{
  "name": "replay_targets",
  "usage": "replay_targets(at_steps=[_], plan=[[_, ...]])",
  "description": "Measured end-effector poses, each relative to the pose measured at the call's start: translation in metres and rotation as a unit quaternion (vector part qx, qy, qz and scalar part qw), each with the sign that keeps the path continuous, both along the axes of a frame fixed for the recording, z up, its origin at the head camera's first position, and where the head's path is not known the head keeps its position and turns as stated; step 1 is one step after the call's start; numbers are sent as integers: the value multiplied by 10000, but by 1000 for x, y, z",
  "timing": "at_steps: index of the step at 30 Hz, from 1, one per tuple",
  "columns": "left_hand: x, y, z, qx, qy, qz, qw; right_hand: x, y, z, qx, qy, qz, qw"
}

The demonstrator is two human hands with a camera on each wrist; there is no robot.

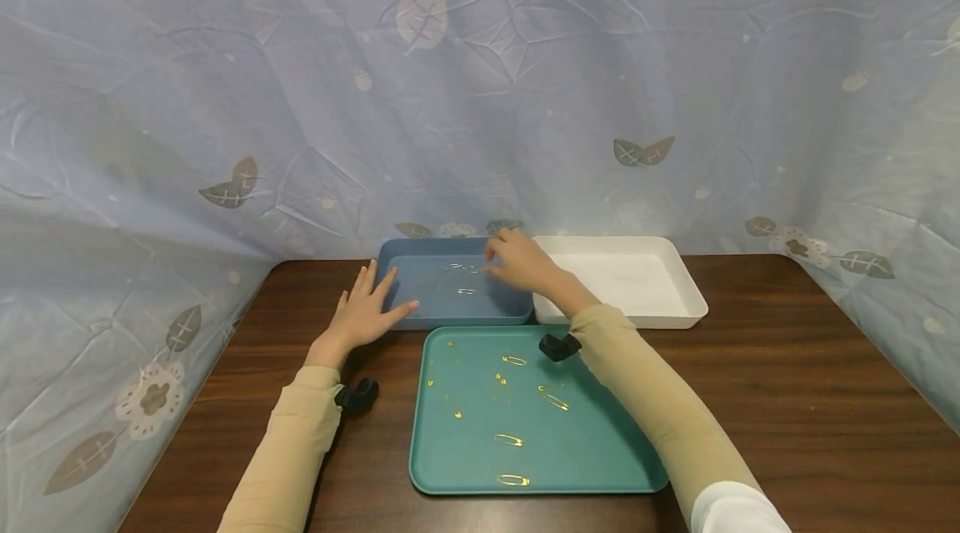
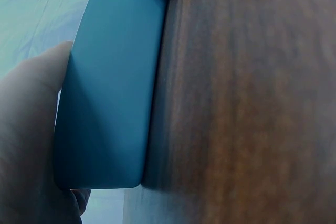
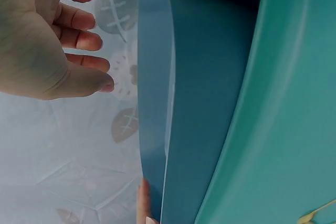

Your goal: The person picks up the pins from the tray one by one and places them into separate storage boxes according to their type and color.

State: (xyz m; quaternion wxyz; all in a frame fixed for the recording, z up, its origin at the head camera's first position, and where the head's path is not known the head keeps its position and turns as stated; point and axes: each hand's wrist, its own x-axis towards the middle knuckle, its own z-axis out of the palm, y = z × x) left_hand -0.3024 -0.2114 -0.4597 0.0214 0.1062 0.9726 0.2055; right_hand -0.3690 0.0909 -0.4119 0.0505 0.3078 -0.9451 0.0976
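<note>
Hovering right hand (image 1: pixel 521 262) over blue tray (image 1: pixel 420 312), grip contents unclear; left hand (image 1: pixel 365 312) flat

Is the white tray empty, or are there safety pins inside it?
Empty, as far as the head view shows: the white tray has a bare floor, while pins lie in the blue tray.

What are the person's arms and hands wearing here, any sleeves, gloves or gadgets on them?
Both arms are covered by snug beige sleeves that end at the wrists. The left hand and right hand are bare, without gloves or visible rings. A small black camera is strapped under the left wrist and another black camera under the right. A bit of white sleeve shows at the right upper arm.
</note>
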Motion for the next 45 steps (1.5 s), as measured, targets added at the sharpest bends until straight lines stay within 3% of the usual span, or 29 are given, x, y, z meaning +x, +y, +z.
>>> replay_targets(at_steps=[15,20,32,42,45], plan=[[2,0,2,46,-13,-3,10000,27,59,8,-532,336,94,9980],[2,0,4,28,-20,3,10000,36,78,7,-394,682,-81,9969],[6,1,4,72,-31,9,10000,59,130,4,-559,603,-653,9945],[5,2,3,141,-18,26,9999,66,177,-5,-525,1118,-794,9892],[5,1,3,121,-47,22,9999,67,190,-8,-428,1005,-956,9894]])
